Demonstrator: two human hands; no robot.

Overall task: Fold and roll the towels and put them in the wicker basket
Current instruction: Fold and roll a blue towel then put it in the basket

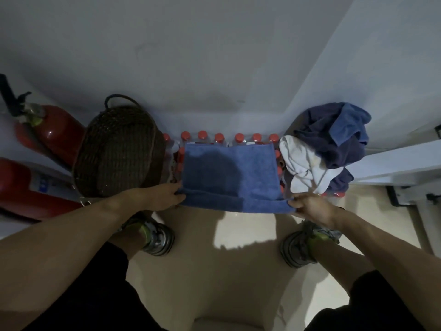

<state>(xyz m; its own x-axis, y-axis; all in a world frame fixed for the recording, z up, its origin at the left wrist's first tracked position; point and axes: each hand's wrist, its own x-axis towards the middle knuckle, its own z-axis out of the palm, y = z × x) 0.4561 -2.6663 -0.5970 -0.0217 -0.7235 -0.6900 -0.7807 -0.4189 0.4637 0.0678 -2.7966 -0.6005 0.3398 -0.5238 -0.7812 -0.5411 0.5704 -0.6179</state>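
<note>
A blue towel point(229, 173) lies spread flat over packs of red-capped bottles, its near edge hanging slightly over the front. My left hand point(164, 195) pinches the towel's near left corner. My right hand point(310, 206) pinches its near right corner. A dark brown wicker basket point(119, 149) with a loop handle stands just left of the towel, and I cannot see inside it. To the right sits a heap of loose towels point(334, 139), dark blue and lighter blue, with a white one point(300, 163) in front.
Red-capped bottles point(219, 137) line up against the grey wall behind the towel. Two red fire extinguishers point(52, 132) stand and lie at the far left. A white ledge or door frame point(393, 163) runs along the right. My shoes point(155, 237) stand on the pale tiled floor.
</note>
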